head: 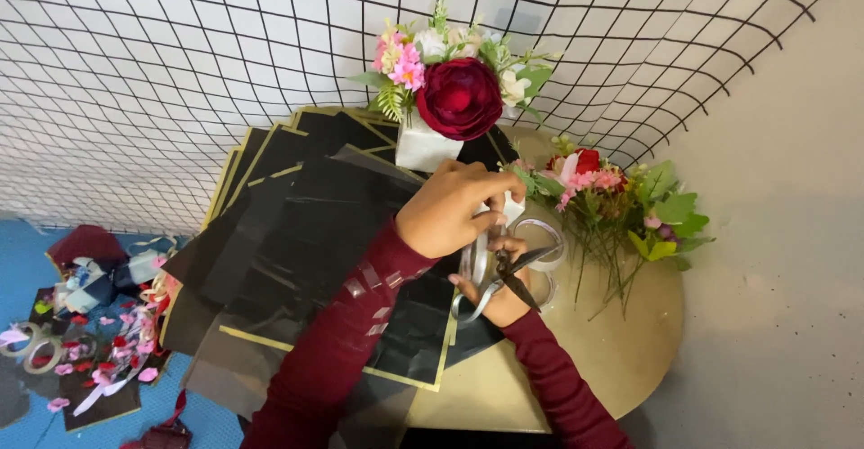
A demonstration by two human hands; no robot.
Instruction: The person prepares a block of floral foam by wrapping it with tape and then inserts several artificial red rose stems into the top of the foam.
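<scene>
Nearest me, the right hand (495,291) grips a pair of grey-handled steel scissors (504,273), blades parted at the clear roll of tape (540,242). The left hand (450,211) pinches a white strip, seemingly tape, just above; no cut yet. Short tape pieces (369,282) already line the left maroon sleeve. Beyond lie black gold-edged wrapping sheets (306,206) and a loose flower bunch (612,197); farthest, a white box bearing a crimson rose (459,98).

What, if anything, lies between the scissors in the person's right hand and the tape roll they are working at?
Nothing visible does. The right hand holds the scissors with blades open right at the clear tape roll, while the left hand grips above it. The flower bunch lies off to the side.
</scene>
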